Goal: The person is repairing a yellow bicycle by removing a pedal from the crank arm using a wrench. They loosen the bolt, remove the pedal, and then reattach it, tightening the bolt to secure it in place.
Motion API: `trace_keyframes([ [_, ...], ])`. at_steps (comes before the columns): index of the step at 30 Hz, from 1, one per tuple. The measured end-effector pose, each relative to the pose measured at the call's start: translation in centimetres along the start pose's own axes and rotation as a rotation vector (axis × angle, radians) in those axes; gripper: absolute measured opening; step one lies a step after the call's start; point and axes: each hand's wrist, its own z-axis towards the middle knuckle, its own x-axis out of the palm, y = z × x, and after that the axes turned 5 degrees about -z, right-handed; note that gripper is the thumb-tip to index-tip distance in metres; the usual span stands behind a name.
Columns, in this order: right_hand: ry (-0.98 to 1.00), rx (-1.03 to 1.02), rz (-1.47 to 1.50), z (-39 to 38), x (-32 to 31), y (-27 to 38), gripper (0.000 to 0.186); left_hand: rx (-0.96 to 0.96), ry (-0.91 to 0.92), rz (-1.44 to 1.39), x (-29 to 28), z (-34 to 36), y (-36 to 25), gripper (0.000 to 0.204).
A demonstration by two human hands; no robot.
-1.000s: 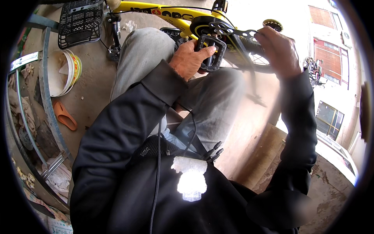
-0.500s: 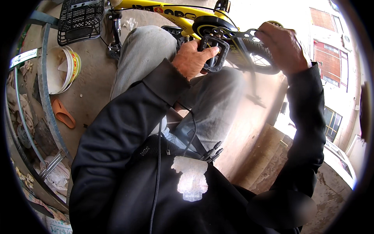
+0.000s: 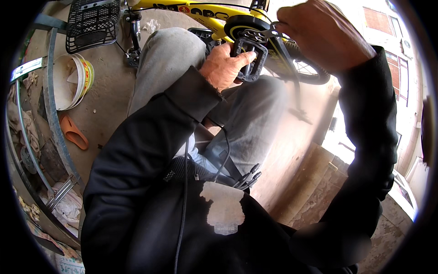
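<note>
My left hand (image 3: pixel 223 67) grips a black bicycle pedal (image 3: pixel 262 60), its thumb lying across the pedal's inner bar. Raised to the right, my right hand (image 3: pixel 321 35) is closed around a flat metal wrench with holes (image 3: pixel 272 33). The wrench reaches toward the inner side of the pedal, by the crank; whether it sits on the axle I cannot tell. Behind the pedal is the round black chain guard (image 3: pixel 246 22) of a yellow bicycle frame (image 3: pixel 203 19). Most of the wrench is hidden behind my right hand.
A black basket (image 3: pixel 92 28) is at the bicycle's front, upper left. Below it stand a white bucket (image 3: pixel 68 91) and an orange slipper (image 3: pixel 73 131) beside a metal rack (image 3: pixel 61 123). The rear wheel (image 3: pixel 315 78) lies beyond my knees. A low wall (image 3: pixel 303 182) runs at right.
My right hand has swung up and toward me with the wrench, which now shows less of its length. My left hand stays on the pedal, nearly unmoved.
</note>
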Motion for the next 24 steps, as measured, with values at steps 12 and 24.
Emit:
trace_keyframes([
  [12,-0.03,-0.07,-0.19,-0.1,1.5,0.9,0.015,0.02,-0.028,-0.044,0.1,-0.3,-0.3,0.032],
  [24,-0.193,0.521,0.384,-6.1,10.3,0.2,0.013,-0.007,-0.07,0.061,-0.5,-0.2,-0.5,0.031],
])
